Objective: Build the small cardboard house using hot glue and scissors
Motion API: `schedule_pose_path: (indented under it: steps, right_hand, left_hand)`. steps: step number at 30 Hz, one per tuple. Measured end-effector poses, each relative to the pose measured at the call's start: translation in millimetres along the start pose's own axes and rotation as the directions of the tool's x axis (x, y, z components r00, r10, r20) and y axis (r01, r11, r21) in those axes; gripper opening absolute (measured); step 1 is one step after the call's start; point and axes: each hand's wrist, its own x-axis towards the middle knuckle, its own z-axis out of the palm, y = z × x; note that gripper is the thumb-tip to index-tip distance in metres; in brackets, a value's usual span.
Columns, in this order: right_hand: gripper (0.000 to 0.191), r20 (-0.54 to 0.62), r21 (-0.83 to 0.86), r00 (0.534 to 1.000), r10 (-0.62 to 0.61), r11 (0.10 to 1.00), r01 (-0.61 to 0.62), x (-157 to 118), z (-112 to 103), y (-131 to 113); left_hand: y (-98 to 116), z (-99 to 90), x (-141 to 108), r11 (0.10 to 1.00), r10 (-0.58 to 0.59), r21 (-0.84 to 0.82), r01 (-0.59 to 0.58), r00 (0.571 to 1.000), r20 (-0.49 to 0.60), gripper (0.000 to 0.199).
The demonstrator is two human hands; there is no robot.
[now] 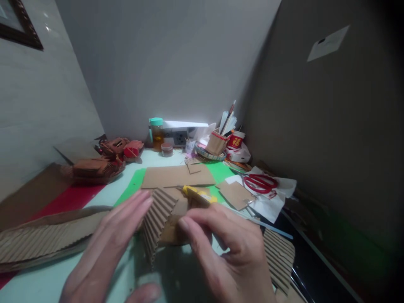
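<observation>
A small folded piece of corrugated cardboard (159,210), its ridges bare, stands tilted between my hands. My left hand (110,235) has its fingers stretched out along the left side of this piece, the thumb apart lower down. My right hand (230,248) is closed in a pinch, thumb and forefinger together at a brown cardboard piece (172,231) joined to or just behind the ridged one; I cannot tell which. Just beyond my right fingers lies a yellow-handled tool (192,192), partly hidden by a brown cardboard flap.
A flat cardboard sheet (173,176) lies ahead on a green sheet. Red-handled scissors (260,183) rest on white paper at right, near a cardboard square (236,194). A long corrugated strip (47,237) is at left; ridged cardboard (279,259) lies right. Behind stand a jar (157,134) and brush holder (217,142).
</observation>
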Motion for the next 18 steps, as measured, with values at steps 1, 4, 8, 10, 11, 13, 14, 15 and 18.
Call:
schedule_pose_path:
  steps: [1, 4, 8, 10, 11, 13, 14, 15, 18]
  right_hand:
    - [0.012, 0.006, 0.009, 1.0, 0.016, 1.0, -0.016, -1, 0, -1]
    - [0.014, 0.017, 0.034, 0.997, 0.069, 0.997, -0.069, -3, 1, -4]
    - [0.018, 0.022, 0.052, 0.995, 0.098, 0.994, -0.099, -4, 3, -11]
    - [0.019, 0.028, 0.05, 0.995, 0.091, 0.994, -0.092, -4, 3, -12]
    - [0.02, 0.035, 0.046, 0.996, 0.082, 0.995, -0.083, -5, 4, -12]
    - [0.021, 0.052, 0.03, 0.997, 0.055, 0.998, -0.056, -5, 4, -12]
    - [0.021, 0.066, 0.019, 0.997, 0.039, 0.999, -0.04, -6, 4, -12]
    - [0.02, 0.084, 0.006, 0.996, 0.019, 1.0, -0.02, -6, 3, -12]
    - [0.014, 0.125, -0.111, 0.989, -0.076, 0.99, 0.09, -5, -6, -15]
  left_hand:
    - [1, 2.4, 0, 1.0, 0.012, -0.009, -0.012, 1.0, 0.003, 0.07]
    - [3, 5.9, -2, 1.0, 0.015, 0.018, -0.016, 1.0, 0.017, 0.071]
    - [6, 3.6, 0, 0.999, -0.025, 0.023, 0.024, 1.0, 0.016, 0.063]
    - [6, 2.1, 2, 0.999, -0.038, 0.005, 0.038, 0.999, 0.022, 0.06]
    - [6, 1.6, 3, 0.999, -0.041, -0.002, 0.041, 0.999, 0.026, 0.059]
    - [5, 1.0, 3, 0.998, -0.051, -0.021, 0.052, 0.998, 0.04, 0.057]
    - [5, 0.6, 3, 0.997, -0.068, -0.037, 0.07, 0.996, 0.049, 0.056]
    - [5, -0.3, 2, 0.993, -0.097, -0.059, 0.1, 0.993, 0.062, 0.055]
    - [4, -6.1, 3, 0.957, -0.241, -0.134, 0.258, 0.962, 0.128, 0.052]
